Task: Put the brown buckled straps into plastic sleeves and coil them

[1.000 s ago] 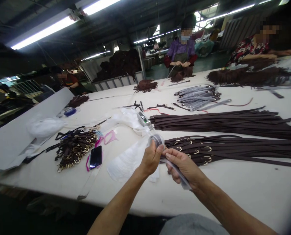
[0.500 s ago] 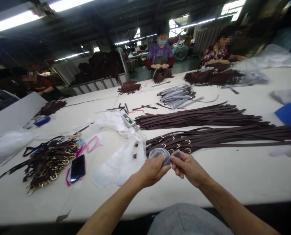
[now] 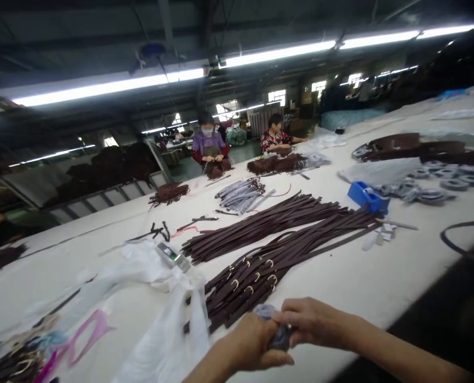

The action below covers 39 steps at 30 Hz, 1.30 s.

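One greyish coil [image 3: 281,338] sits over the bench [image 3: 352,282] by its near edge, left hand [image 3: 248,340] curled round it, right hand [image 3: 314,322] pinching, seemingly mid-winding, next needing steady tension.

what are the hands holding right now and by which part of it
A grey coil: the left hand grips its left side; the right hand is at its right edge, though whether it pinches there cannot be told.
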### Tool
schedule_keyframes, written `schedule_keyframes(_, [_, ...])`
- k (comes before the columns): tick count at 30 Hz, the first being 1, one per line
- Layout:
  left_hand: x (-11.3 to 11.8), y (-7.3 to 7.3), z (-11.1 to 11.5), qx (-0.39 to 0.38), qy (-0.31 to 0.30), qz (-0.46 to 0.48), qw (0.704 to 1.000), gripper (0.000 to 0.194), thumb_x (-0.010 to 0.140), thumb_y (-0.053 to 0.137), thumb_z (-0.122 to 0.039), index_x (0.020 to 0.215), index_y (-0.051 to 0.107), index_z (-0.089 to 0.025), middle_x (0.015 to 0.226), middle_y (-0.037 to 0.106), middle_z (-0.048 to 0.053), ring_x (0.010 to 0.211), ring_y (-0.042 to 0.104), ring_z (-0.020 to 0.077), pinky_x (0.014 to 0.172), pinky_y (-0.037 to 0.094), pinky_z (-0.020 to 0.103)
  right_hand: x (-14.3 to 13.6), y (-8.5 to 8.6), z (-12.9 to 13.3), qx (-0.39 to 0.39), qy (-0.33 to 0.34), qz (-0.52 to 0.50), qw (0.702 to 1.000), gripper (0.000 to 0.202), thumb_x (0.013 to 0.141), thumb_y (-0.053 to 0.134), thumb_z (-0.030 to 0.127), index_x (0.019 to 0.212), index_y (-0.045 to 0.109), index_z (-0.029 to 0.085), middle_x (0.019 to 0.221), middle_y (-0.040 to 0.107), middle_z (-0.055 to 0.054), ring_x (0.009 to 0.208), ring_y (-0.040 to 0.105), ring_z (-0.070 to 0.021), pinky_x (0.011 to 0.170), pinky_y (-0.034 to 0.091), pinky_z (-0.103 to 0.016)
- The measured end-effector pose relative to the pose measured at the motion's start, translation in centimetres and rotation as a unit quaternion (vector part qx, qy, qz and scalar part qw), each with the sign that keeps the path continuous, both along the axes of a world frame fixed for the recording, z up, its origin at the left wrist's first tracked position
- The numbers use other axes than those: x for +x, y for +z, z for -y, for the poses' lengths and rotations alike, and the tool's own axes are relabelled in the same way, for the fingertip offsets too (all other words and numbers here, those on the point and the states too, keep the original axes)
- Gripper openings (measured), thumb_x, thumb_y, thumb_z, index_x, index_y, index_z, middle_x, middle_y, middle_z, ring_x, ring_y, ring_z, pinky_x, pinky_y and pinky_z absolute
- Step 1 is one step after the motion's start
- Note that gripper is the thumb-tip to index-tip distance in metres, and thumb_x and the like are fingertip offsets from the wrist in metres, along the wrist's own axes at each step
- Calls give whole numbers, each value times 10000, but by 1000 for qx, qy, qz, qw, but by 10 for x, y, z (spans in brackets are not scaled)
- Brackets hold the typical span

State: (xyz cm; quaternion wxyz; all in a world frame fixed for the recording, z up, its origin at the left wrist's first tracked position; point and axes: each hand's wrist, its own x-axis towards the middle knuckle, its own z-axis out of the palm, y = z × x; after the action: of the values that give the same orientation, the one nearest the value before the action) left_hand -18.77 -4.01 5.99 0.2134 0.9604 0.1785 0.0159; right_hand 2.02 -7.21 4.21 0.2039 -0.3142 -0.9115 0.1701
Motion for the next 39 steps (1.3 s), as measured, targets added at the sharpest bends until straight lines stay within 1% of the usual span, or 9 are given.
schedule_keyframes(3, [21, -26, -5, -22, 32, 4, 999, 388, 740, 593, -489, 1006, 520, -216, 992, 606, 52, 861, 561, 192, 713, 421, 249, 20, -22, -7, 32, -7, 48, 998, 517, 848, 312, 587, 1026, 557, 167, 757, 583, -49, 616, 509, -137, 538, 354, -239])
schedule_keyframes(8, [79, -76, -23, -27, 57, -19, 998, 445, 747, 574, -518, 1104, 479, -271, 1008, 619, 30, 841, 579, 178, 652, 425, 229, 74, -79, -25, 68, -27, 98, 992, 418, 869, 329, 539, 843, 548, 184, 717, 601, -29, 591, 536, -147, 503, 343, -265])
schedule_keyframes(15, [179, -146, -63, 35, 20, -34, 999, 477, 678, 651, -513, 963, 547, -145, 917, 662, 73, 797, 620, 207, 678, 468, 270, 161, -130, -48, 125, -54, 104, 985, 266, 909, 397, 370, 873, 561, 164, 683, 577, -20, 586, 520, -131, 493, 367, -247])
schedule_keyframes(18, [200, -183, -65, 5, 36, -56, 998, 335, 747, 623, -380, 929, 556, -106, 879, 660, 106, 791, 622, 236, 691, 476, 321, 179, -153, -51, 101, -61, 96, 988, 252, 936, 339, 233, 932, 574, 144, 722, 586, -37, 637, 523, -132, 561, 407, -249])
schedule_keyframes(21, [203, -206, -63, -7, 44, -61, 997, 303, 799, 559, -324, 982, 541, -82, 906, 639, 136, 857, 599, 258, 757, 464, 377, 186, -178, -52, 66, -71, 84, 992, 265, 933, 316, 172, 1006, 568, 132, 770, 596, -55, 689, 524, -149, 623, 421, -278])
schedule_keyframes(24, [201, -209, -61, 5, 42, -53, 998, 314, 826, 516, -321, 1055, 509, -107, 918, 618, 113, 867, 578, 239, 766, 457, 382, 187, -193, -51, 64, -74, 77, 992, 267, 926, 321, 150, 1050, 557, 134, 786, 594, -57, 697, 514, -153, 635, 413, -289])
schedule_keyframes(31, [190, -193, -62, 92, 62, -58, 992, 235, 887, 411, -252, 1072, 512, -150, 987, 581, 102, 961, 513, 245, 822, 394, 416, 183, -202, -54, 96, -83, 49, 991, 232, 924, 350, 174, 947, 578, 136, 712, 560, -44, 653, 480, -149, 585, 374, -280])
schedule_keyframes(35, [177, -186, -63, 135, 54, -39, 989, 294, 900, 402, -251, 1182, 455, -188, 996, 605, 85, 961, 529, 227, 752, 411, 372, 180, -201, -56, 114, -91, 53, 988, 193, 916, 382, 190, 950, 564, 134, 713, 556, -38, 631, 476, -140, 564, 356, -272])
schedule_keyframes(39, [174, -189, -67, 172, 53, 12, 984, 223, 896, 405, -233, 1069, 538, -186, 931, 636, 63, 882, 571, 198, 642, 429, 299, 179, -195, -62, 137, -95, 81, 983, 165, 907, 395, 181, 899, 558, 166, 701, 567, -13, 592, 479, -122, 515, 329, -250])
